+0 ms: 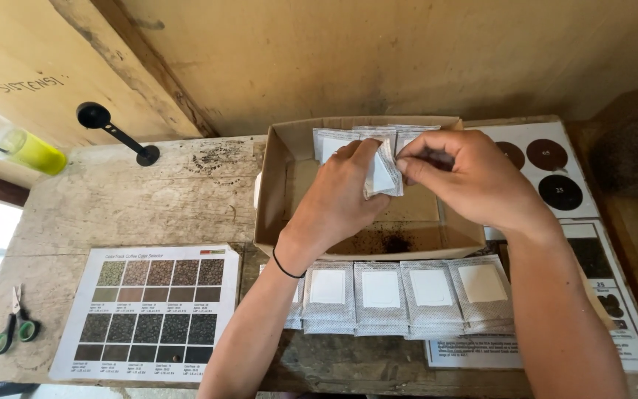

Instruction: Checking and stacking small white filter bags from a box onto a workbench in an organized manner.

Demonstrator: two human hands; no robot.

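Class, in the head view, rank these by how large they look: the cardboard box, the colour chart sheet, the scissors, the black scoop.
1. Box and chart: look alike, so unranked.
2. Scoop.
3. Scissors, though they lie nearer the camera.

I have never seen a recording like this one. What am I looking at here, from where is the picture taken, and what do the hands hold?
There is no machine here: a person works with two bare hands. The one picture comes from a camera worn on the person's head, looking down at a rough wooden table.

The left hand and the right hand together pinch one small white sachet above an open cardboard box. More sachets stand at the back of the box, and dark grounds lie on its floor.

In front of the box, a row of sachets lies in stacks. At the left lies a printed chart of colour samples, with green-handled scissors beside it. Farther back are a black scoop and a yellow tube. Sheets with dark circles lie at the right.
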